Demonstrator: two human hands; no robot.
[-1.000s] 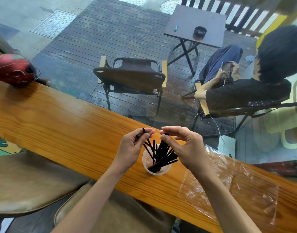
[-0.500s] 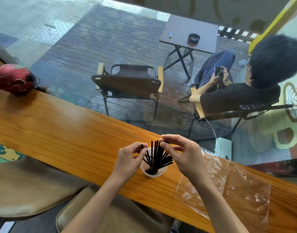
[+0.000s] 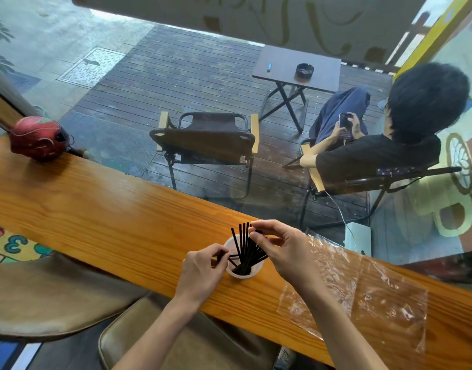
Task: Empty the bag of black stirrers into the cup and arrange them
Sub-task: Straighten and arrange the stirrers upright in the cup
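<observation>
- Clearly at the arranging step: black stirrers (image 3: pixel 245 248) standing fanned in the white cup (image 3: pixel 244 272) on the wooden counter (image 3: pixel 101 222), emptied clear plastic bag (image 3: pixel 363 284) lying flat just right of the grip.
- Left hand (image 3: pixel 201 271) curled at the cup's near-left rim, fingertips pinching one low, slanted stirrer.
- Right hand (image 3: pixel 285 252) arched over the cup's right side, thumb and forefinger closed on the upper stirrer tips.
- Probably next: lifting the slanted stirrer upright and gathering the fan, without tipping the light cup.

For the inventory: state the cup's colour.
White, translucent-looking; the cup shows in the head view.
</observation>
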